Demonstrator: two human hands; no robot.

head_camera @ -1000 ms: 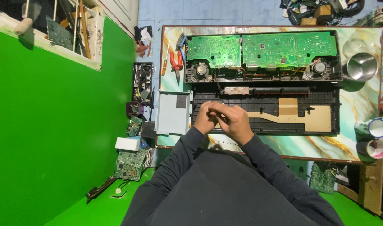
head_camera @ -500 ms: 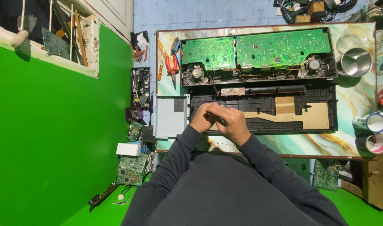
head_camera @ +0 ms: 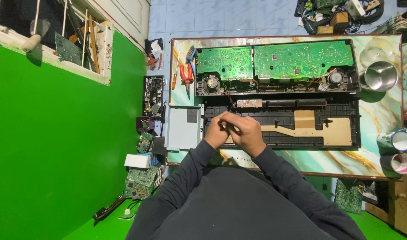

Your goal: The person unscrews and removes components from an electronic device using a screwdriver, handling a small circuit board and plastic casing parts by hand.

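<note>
Bench view from above, left to right. Green wall on the far left, with loose circuit boards and a white box dumped on the floor at its foot, likely scrap kept within reach. Marble-pattern table carries the work. At its left edge: screwdriver and red pliers laid parallel beside the chassis, handy but off the work area. Grey metal plate sits flat just left of the black tray, touching its edge, apparently a cover set aside.

Left hand and right hand meet over the left part of the black plastic tray, fingers curled in and touching each other. Both close on something small between them; I cannot tell what it is, hidden by the knuckles. Hands rest low on the tray, which probably steadies fine work.

Behind the tray, the opened chassis holds 2 green boards side by side, with 2 round speakers at its ends, wires running between them. Tan cardboard insert lies in the tray's right half. Far right: steel bowl, upright, maybe for small parts, and 2 tape rolls near the table edge, well apart from the hands.
</note>
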